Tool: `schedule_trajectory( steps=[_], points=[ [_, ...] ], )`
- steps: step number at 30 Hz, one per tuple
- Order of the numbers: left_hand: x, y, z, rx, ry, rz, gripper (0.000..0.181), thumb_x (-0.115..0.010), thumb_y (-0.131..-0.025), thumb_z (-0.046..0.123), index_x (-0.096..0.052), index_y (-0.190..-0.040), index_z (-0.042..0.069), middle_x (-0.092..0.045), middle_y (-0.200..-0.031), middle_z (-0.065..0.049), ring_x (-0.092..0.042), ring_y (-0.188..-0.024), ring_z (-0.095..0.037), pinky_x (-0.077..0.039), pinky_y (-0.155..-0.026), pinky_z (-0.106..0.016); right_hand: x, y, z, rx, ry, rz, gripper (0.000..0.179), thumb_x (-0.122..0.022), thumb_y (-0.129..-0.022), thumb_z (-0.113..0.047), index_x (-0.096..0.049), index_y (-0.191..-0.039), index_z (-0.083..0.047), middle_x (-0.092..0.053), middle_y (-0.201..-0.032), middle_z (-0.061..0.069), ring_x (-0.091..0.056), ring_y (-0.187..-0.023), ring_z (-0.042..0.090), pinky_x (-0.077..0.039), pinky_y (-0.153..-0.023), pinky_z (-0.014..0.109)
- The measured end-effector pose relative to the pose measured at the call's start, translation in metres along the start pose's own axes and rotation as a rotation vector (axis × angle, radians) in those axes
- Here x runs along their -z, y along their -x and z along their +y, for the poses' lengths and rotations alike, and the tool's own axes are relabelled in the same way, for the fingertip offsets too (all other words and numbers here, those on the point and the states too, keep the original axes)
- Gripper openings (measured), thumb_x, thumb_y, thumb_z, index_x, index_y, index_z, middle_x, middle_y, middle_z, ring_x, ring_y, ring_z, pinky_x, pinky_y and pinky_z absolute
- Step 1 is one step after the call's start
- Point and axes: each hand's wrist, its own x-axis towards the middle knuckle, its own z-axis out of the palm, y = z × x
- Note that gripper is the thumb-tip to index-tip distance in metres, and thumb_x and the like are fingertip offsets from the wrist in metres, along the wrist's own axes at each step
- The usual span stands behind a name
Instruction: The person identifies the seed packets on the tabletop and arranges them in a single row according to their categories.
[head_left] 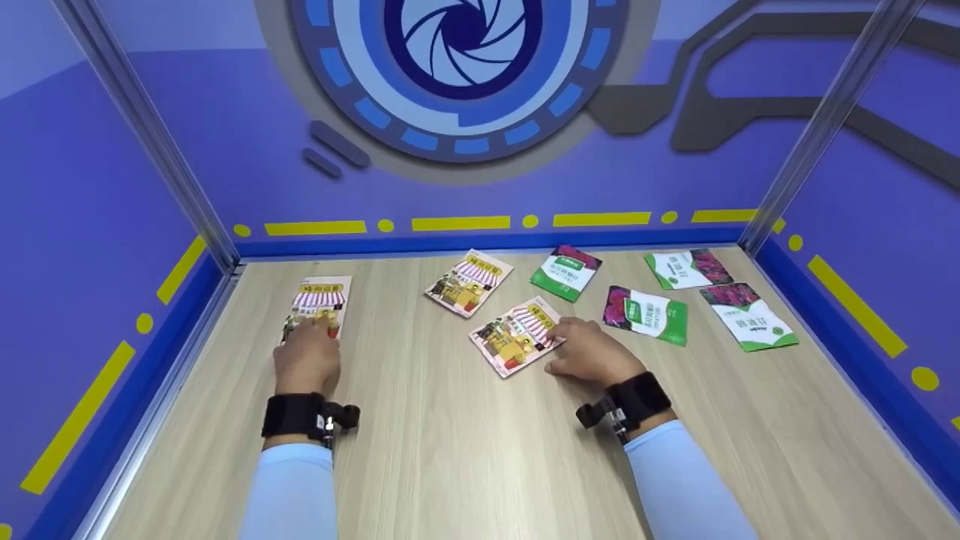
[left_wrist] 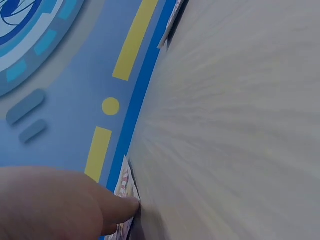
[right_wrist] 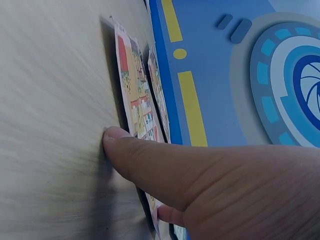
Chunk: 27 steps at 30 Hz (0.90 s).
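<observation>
At the left of the table lies a pink packet (head_left: 322, 291) printed with a striped awning. My left hand (head_left: 307, 355) covers its near end, thumb at the right edge and fingers curled over it. The left wrist view shows the thumb (left_wrist: 122, 207) at that packet's edge. Right of centre, my right hand (head_left: 592, 351) touches the right edge of a second pink packet (head_left: 517, 337) with its fingertips. The right thumb (right_wrist: 122, 142) extends past the packet's near edge, apart from the fingers. Behind it lies a third pink packet (head_left: 469, 283).
Flower-printed green-and-white packets lie to the right: one at the back (head_left: 567, 273), one beside my right hand (head_left: 646, 315), and two near the right corner (head_left: 688, 268) (head_left: 750, 316). Blue printed walls (head_left: 480, 202) border the wooden table (head_left: 450, 450).
</observation>
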Motion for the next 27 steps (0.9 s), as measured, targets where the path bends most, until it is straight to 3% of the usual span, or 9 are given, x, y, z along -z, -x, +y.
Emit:
schedule_trajectory(
  steps=[3, 5, 11, 19, 24, 27],
  points=[
    [0.001, 0.002, 0.006, -0.001, 0.023, 0.057, 0.061, -0.049, -0.095, 0.035, -0.031, -0.145, 0.005, -0.035, -0.144, -0.027, -0.036, -0.129, -0.046, -0.027, -0.098, -0.068, 0.0, -0.001, 0.0, -0.003, -0.008, -0.009, 0.054, -0.078, -0.071, -0.04, -0.064, -0.119, -0.019, -0.057, -0.127, 0.002, -0.051, -0.117, 0.026, -0.039, -0.103, 0.042],
    [0.002, 0.001, 0.015, -0.014, 0.032, 0.097, 0.063, -0.052, -0.093, 0.038, -0.035, -0.143, 0.004, -0.039, -0.142, -0.026, -0.038, -0.127, -0.046, -0.027, -0.099, -0.067, 0.0, -0.002, 0.001, -0.003, -0.01, -0.01, 0.054, -0.079, -0.07, -0.039, -0.064, -0.118, -0.019, -0.059, -0.123, 0.001, -0.053, -0.112, 0.023, -0.041, -0.1, 0.041],
    [0.001, -0.002, 0.058, -0.125, -0.009, 0.15, 0.056, -0.06, -0.087, 0.043, -0.053, -0.13, 0.009, -0.053, -0.126, -0.018, -0.05, -0.114, -0.04, -0.037, -0.092, -0.063, 0.0, -0.003, 0.0, 0.014, -0.013, 0.001, 0.053, -0.079, -0.07, -0.038, -0.064, -0.116, -0.017, -0.062, -0.114, -0.001, -0.056, -0.103, 0.02, -0.044, -0.095, 0.039],
    [-0.026, -0.007, 0.119, -0.21, 0.07, 0.107, 0.051, -0.065, -0.082, 0.043, -0.058, -0.127, 0.019, -0.054, -0.123, -0.008, -0.05, -0.114, -0.03, -0.042, -0.09, -0.056, -0.002, -0.001, -0.002, 0.05, -0.015, 0.01, 0.053, -0.079, -0.069, -0.037, -0.065, -0.115, -0.015, -0.062, -0.114, 0.001, -0.055, -0.105, 0.022, -0.042, -0.096, 0.041],
    [-0.039, -0.011, 0.145, -0.297, 0.06, 0.084, 0.053, -0.068, -0.081, 0.04, -0.057, -0.128, 0.019, -0.051, -0.131, -0.008, -0.049, -0.118, -0.028, -0.041, -0.092, -0.056, -0.001, -0.002, -0.001, 0.051, -0.005, 0.012, 0.055, -0.079, -0.07, -0.039, -0.064, -0.117, -0.014, -0.062, -0.119, 0.003, -0.054, -0.112, 0.022, -0.038, -0.101, 0.042],
    [-0.046, -0.013, 0.156, -0.32, 0.017, 0.053, 0.062, -0.069, -0.08, 0.045, -0.052, -0.134, 0.02, -0.043, -0.142, -0.008, -0.041, -0.129, -0.029, -0.037, -0.098, -0.058, 0.0, -0.001, -0.001, 0.036, -0.009, 0.016, 0.055, -0.079, -0.07, -0.039, -0.064, -0.117, -0.015, -0.061, -0.121, 0.003, -0.054, -0.114, 0.023, -0.038, -0.102, 0.042]
  ],
)
